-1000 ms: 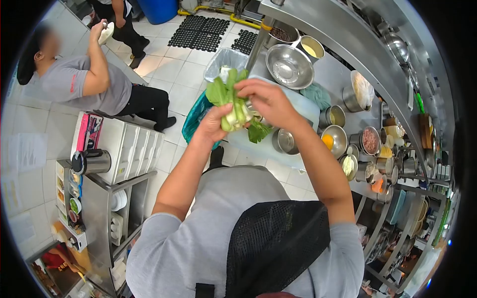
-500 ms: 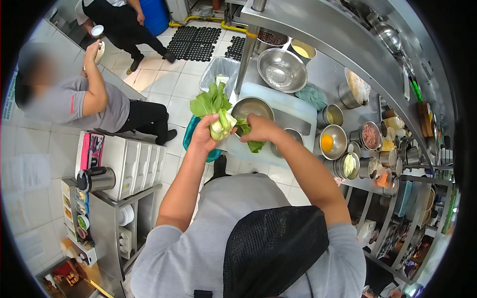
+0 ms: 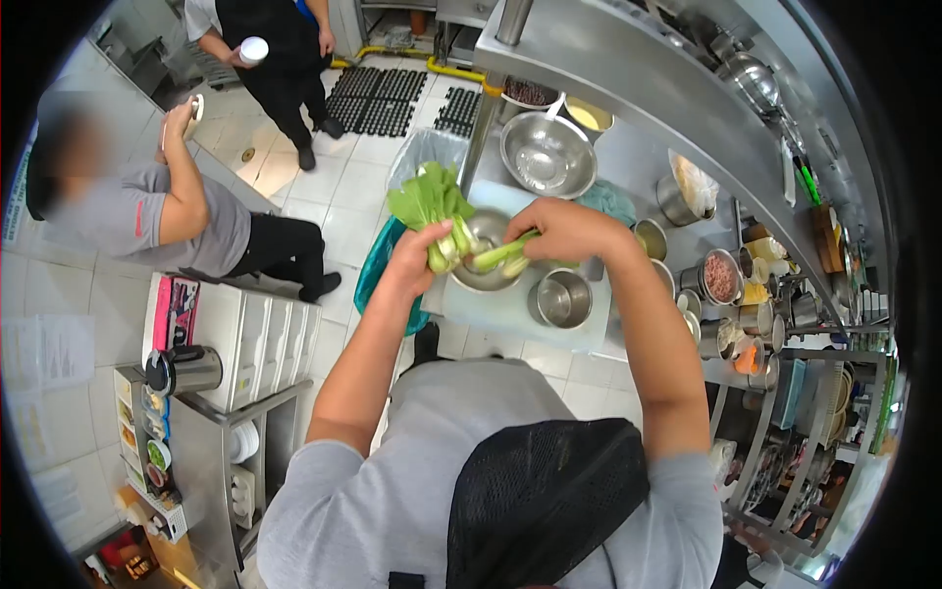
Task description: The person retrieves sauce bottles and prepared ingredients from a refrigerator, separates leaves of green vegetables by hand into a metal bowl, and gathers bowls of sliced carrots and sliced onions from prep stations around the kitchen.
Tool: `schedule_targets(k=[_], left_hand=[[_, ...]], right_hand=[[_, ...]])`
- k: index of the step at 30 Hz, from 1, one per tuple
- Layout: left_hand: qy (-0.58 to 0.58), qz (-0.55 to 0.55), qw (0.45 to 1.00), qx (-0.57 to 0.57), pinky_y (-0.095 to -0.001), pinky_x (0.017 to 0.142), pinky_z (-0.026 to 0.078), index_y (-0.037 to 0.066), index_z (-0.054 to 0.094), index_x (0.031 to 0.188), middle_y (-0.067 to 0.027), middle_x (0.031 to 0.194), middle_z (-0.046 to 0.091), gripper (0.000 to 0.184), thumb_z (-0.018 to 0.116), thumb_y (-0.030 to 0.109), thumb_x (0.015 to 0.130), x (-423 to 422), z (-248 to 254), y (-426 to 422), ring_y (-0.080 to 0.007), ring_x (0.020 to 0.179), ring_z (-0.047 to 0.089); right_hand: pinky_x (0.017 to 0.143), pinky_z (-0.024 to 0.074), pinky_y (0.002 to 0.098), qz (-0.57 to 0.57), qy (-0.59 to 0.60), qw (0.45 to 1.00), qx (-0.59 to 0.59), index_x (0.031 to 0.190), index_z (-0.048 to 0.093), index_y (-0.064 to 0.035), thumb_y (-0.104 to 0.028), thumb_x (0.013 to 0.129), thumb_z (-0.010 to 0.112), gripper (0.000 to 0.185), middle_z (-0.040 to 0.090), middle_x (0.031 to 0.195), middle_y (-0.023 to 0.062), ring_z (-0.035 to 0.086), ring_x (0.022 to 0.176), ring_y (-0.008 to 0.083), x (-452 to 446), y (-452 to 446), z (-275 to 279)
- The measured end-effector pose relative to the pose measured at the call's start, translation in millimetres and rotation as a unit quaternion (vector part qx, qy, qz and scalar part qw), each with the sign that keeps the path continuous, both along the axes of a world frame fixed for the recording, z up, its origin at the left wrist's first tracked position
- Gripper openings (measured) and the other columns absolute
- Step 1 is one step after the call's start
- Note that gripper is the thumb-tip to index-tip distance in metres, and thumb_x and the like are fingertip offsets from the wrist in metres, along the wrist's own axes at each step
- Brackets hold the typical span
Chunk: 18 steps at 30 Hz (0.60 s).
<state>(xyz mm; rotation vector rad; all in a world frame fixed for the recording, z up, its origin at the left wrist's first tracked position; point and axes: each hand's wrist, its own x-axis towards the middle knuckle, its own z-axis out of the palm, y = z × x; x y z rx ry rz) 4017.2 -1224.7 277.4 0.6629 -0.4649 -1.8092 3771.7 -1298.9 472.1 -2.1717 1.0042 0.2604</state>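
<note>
Seen from above, a person in a grey shirt works with both bare hands over a kitchen worktop (image 3: 643,152). The left hand (image 3: 422,257) has its fingers curled closed around the pale base of a leafy green bunch (image 3: 430,201), whose broad leaves fan upward and away from the body. The right hand (image 3: 567,234), bent at the wrist, has its fingers closed on a few pale green stalks (image 3: 505,258), which point toward the bunch; the far side of its grip is hidden. Both vegetables are above a metal bowl (image 3: 483,282) on a translucent white cutting board (image 3: 486,312); whether the stalks touch its rim, I cannot tell. A smaller metal bowl (image 3: 563,297) sits on the board just below the right hand. Beyond the board are a large metal bowl (image 3: 548,154) and a crumpled teal cloth (image 3: 608,201). To the right, metal containers crowd the worktop, one holding something pink (image 3: 721,277). Near the left hand hangs a green plastic bag (image 3: 378,280), beside a bin with a clear liner (image 3: 432,147). Further left stand two co-workers, one in a grey shirt (image 3: 201,216), the other holding a white cup (image 3: 254,50).
</note>
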Motion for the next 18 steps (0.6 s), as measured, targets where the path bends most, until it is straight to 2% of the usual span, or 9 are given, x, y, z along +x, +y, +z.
schedule_targets(k=[2,4,5,7,10,12,13,15,18], left_hand=[[-0.018,0.005,1.000,-0.013,-0.0458,0.104,0.058,0.001,0.056,0.147,-0.0133,0.133,0.069,0.051,0.070,0.024,0.103,-16.1,13.0,4.3,-0.0264,0.120,0.071],[0.015,-0.048,0.998,-0.023,-0.0475,0.098,0.062,0.002,0.056,0.147,-0.0126,0.130,0.071,0.057,0.074,0.032,0.102,-28.1,20.5,1.6,-0.0271,0.117,0.072],[0.077,-0.080,0.994,0.006,-0.0482,0.100,0.062,0.003,0.052,0.151,-0.0126,0.138,0.068,0.065,0.075,0.040,0.102,-32.4,8.8,-0.2,-0.0281,0.123,0.070],[0.106,-0.122,0.986,-0.029,-0.0494,0.101,0.061,0.004,0.050,0.152,-0.0128,0.141,0.066,0.069,0.075,0.043,0.101,-39.7,8.4,4.6,-0.0293,0.124,0.069],[0.133,-0.184,0.970,-0.086,-0.0549,0.103,0.061,0.007,0.047,0.156,-0.0148,0.147,0.062,0.074,0.078,0.042,0.099,-43.9,13.5,10.9,-0.0330,0.128,0.067],[0.051,-0.192,0.977,-0.071,-0.0636,0.110,0.055,0.009,0.047,0.158,-0.0148,0.151,0.060,0.077,0.080,0.039,0.095,-42.8,12.2,14.4,-0.0346,0.136,0.062],[0.052,-0.186,0.979,-0.072,-0.0636,0.110,0.055,0.009,0.047,0.158,-0.0148,0.151,0.060,0.077,0.080,0.039,0.095,-43.0,11.4,13.9,-0.0346,0.136,0.062],[0.136,-0.163,0.977,-0.019,-0.0655,0.111,0.053,0.011,0.049,0.157,-0.0137,0.150,0.061,0.076,0.081,0.034,0.092,-44.3,7.6,18.4,-0.0352,0.135,0.063],[0.180,-0.110,0.978,-0.009,-0.0680,0.113,0.051,0.013,0.052,0.155,-0.0128,0.150,0.062,0.074,0.081,0.034,0.091,-45.5,10.3,22.8,-0.0364,0.135,0.064]], right_hand=[[0.076,0.0562,0.0358,0.052,-0.067,0.995,0.045,0.116,0.080,-0.0042,-0.016,0.083,0.069,0.037,0.079,0.095,0.0103,0.071,0.082,0.0202,9.1,2.5,20.3],[0.075,0.0573,0.0359,0.063,-0.036,0.996,0.051,0.120,0.080,-0.0055,-0.016,0.082,0.071,0.041,0.080,0.097,0.0085,0.072,0.080,0.0206,26.8,-4.8,24.2],[0.073,0.0578,0.0364,0.067,0.004,0.997,0.032,0.118,0.080,-0.0045,-0.017,0.081,0.073,0.039,0.080,0.097,0.0084,0.073,0.079,0.0215,34.9,-7.8,21.5],[0.072,0.0582,0.0368,0.067,0.042,0.997,0.005,0.115,0.080,-0.0035,-0.017,0.080,0.075,0.038,0.080,0.097,0.0083,0.074,0.078,0.0223,48.0,-19.0,17.4],[0.070,0.0592,0.0365,0.043,0.097,0.991,0.079,0.113,0.079,-0.0021,-0.020,0.079,0.078,0.039,0.080,0.093,0.0095,0.075,0.075,0.0239,58.1,-24.3,8.1],[0.079,0.0602,0.0379,0.029,0.074,0.995,0.060,0.116,0.077,-0.0016,-0.025,0.079,0.083,0.044,0.079,0.102,0.0134,0.077,0.089,0.0268,64.0,-23.4,8.0],[0.079,0.0602,0.0379,0.035,0.076,0.995,0.060,0.116,0.077,-0.0016,-0.025,0.079,0.083,0.044,0.079,0.102,0.0134,0.077,0.089,0.0268,65.1,-24.7,5.1],[0.090,0.0587,0.0407,-0.020,-0.015,0.998,-0.061,0.129,0.072,-0.0015,-0.033,0.080,0.087,0.060,0.075,0.115,0.0169,0.074,0.106,0.0303,62.4,-23.2,-8.8],[0.099,0.0560,0.0433,-0.106,-0.100,0.989,-0.033,0.141,0.064,-0.0012,-0.041,0.081,0.089,0.076,0.070,0.129,0.0203,0.070,0.118,0.0344,64.8,-24.6,-18.9]])
